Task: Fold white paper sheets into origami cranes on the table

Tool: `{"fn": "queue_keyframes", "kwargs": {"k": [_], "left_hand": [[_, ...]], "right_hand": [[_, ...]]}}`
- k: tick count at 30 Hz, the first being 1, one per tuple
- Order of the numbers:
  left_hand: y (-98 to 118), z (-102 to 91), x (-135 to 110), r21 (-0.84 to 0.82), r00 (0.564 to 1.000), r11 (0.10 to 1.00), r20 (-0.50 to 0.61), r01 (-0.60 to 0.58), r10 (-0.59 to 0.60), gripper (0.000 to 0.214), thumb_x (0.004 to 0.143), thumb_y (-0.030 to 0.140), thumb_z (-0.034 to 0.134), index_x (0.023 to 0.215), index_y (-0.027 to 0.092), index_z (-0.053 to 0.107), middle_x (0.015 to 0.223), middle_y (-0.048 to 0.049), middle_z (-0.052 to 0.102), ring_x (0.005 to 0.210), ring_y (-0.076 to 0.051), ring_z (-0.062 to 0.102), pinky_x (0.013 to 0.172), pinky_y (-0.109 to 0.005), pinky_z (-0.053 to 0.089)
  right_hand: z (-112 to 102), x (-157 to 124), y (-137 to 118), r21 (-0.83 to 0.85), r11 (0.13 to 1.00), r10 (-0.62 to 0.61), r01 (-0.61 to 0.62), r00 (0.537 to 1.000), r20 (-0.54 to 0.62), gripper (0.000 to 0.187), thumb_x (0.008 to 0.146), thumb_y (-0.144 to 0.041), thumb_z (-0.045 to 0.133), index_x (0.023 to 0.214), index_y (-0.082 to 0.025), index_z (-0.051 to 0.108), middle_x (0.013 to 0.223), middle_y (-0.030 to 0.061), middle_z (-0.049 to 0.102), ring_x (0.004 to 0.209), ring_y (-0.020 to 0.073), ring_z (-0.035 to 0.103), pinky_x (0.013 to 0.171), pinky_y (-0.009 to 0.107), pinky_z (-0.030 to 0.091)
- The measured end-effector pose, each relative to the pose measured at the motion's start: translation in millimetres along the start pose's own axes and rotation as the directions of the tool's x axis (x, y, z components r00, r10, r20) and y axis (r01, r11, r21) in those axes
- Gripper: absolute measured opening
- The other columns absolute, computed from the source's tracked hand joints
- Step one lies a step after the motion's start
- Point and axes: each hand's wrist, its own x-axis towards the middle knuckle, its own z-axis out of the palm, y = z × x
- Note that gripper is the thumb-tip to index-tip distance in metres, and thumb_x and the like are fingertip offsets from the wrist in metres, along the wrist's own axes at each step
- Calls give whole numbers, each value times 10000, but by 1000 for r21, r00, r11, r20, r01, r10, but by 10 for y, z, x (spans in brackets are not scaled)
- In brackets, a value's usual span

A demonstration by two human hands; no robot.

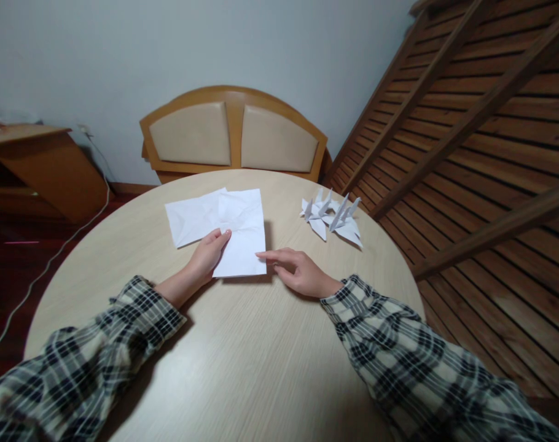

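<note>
My left hand (210, 253) grips a white sheet of paper (241, 245) by its left side, thumb on top and fingers underneath. The sheet is creased near its middle and held slightly above the table. At the sheet's lower right edge, my right hand (300, 270) has its index finger stretched out onto the paper, with the thumb apart below it. Behind and to the left lies more white paper (191, 215), creased and partly covered by the held sheet. Several folded paper cranes (332, 215) stand in a cluster beyond my right hand.
Everything rests on a round pale wooden table (242, 356). A padded wooden headboard (233, 132) stands behind it. Wooden slats (473, 153) lean along the right side. At the left are a wooden cabinet (49, 175) and a white cable (53, 258) trailing down.
</note>
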Motion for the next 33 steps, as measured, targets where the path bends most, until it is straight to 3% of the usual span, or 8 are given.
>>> {"fn": "queue_keyframes", "kwargs": {"k": [7, 12, 15, 20, 24, 28, 31, 33], "left_hand": [[51, 21, -70, 51, 983, 999, 183, -1, -8, 151, 782, 303, 670, 824, 159, 644, 695, -21, 653, 533, -122, 564, 484, -219, 455], [86, 39, -117, 72, 959, 997, 282, -10, -11, 155, 764, 289, 701, 829, 149, 685, 728, -46, 689, 571, -137, 586, 524, -235, 468], [73, 42, -116, 66, 961, 998, 276, -3, -15, 168, 759, 301, 708, 824, 147, 698, 736, -60, 703, 580, -155, 601, 533, -250, 475], [12, 43, -40, -66, 990, 998, 138, -1, 10, 287, 786, 430, 659, 844, 151, 688, 832, -95, 733, 764, -227, 674, 662, -301, 527], [-2, 7, -7, -163, 986, 985, 168, 52, -24, 494, 811, 601, 546, 925, 140, 682, 861, -130, 731, 885, -293, 682, 738, -369, 532], [29, -30, -36, -212, 969, 975, 246, 69, -15, 463, 793, 622, 575, 826, 167, 652, 686, -72, 673, 715, -242, 657, 669, -351, 530], [41, -13, -71, -170, 942, 981, 333, 90, -29, 352, 717, 508, 726, 706, 179, 601, 582, -6, 585, 560, -158, 568, 606, -295, 513], [31, 9, -84, -81, 930, 995, 366, 64, -30, 270, 708, 396, 763, 721, 168, 618, 631, -13, 609, 581, -140, 564, 599, -262, 493]], "right_hand": [[17, 15, 73, -31, 997, 70, -73, 994, -79, 490, 857, -76, 488, 1301, -260, 583, 1263, 62, 656, 1164, 195, 607, 1029, 465, 472], [9, 13, 111, -92, 993, 63, -72, 994, -89, 489, 857, -67, 482, 1300, -246, 586, 1252, 80, 657, 1146, 201, 610, 1005, 463, 489], [7, 6, 113, -87, 993, 67, -75, 993, -96, 507, 850, -54, 474, 1316, -230, 575, 1276, 88, 644, 1173, 203, 599, 1028, 461, 476], [4, 1, 101, -82, 992, 82, -97, 982, -170, 562, 850, -53, 472, 1372, -255, 519, 1338, 75, 598, 1244, 200, 549, 1093, 479, 429], [13, -7, 119, -68, 991, 96, -115, 968, -234, 604, 851, -63, 480, 1423, -255, 453, 1398, 80, 535, 1304, 210, 486, 1105, 468, 426], [41, -20, 169, -13, 990, 133, -141, 956, -261, 653, 862, -95, 488, 1479, -263, 357, 1442, 98, 462, 1268, 225, 504, 1076, 469, 463], [58, -22, 183, 9, 990, 141, -144, 954, -265, 700, 873, -117, 497, 1513, -288, 272, 1476, 96, 402, 1280, 230, 489, 1081, 463, 463], [63, -16, 164, 11, 992, 126, -127, 960, -249, 721, 882, -123, 493, 1527, -302, 224, 1497, 92, 370, 1289, 227, 479, 1082, 447, 464]]}}
